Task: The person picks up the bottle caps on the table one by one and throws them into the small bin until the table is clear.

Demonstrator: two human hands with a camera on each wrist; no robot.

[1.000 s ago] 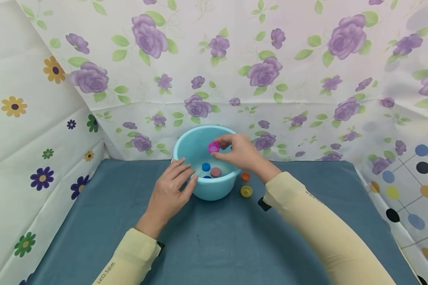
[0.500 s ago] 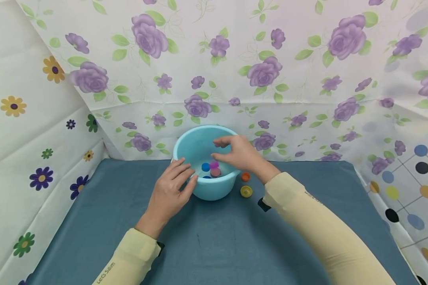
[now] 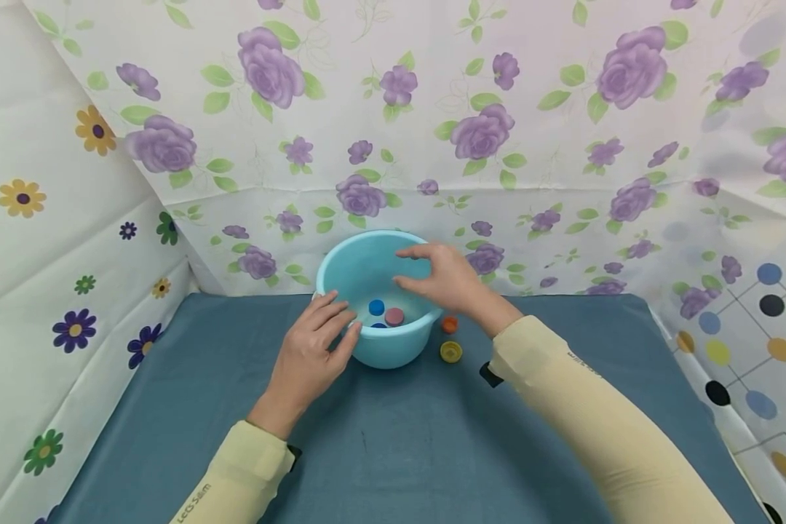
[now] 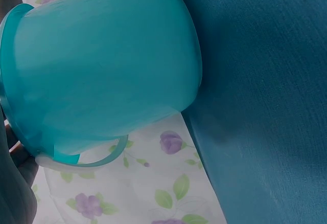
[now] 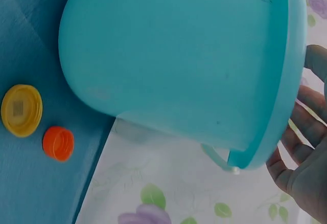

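A light blue bucket (image 3: 393, 352) stands on the table near the back wall. Inside it, a blue cap (image 3: 376, 307) and a dusty pink cap (image 3: 394, 316) lie at the bottom, with the edge of another blue cap just showing over the near rim. My left hand (image 3: 311, 356) rests at the bucket's left rim, fingers loosely spread. Over the right side of the opening hovers my right hand (image 3: 448, 280), thumb and fingers apart and holding nothing. To the right of the bucket, an orange cap (image 5: 58, 143) and a yellow cap (image 5: 21, 110) lie on the cloth.
A blue-grey cloth (image 3: 393, 451) covers the table. Flower-printed sheets (image 3: 432, 109) rise behind it and along the left side, and a dotted sheet (image 3: 753, 349) borders the right. The bucket's handle (image 4: 110, 157) hangs down at its far side.
My right hand has released a magenta cap, which fell into the bucket and is now out of sight. The right fingers have spread wider; my left hand has stayed in place.
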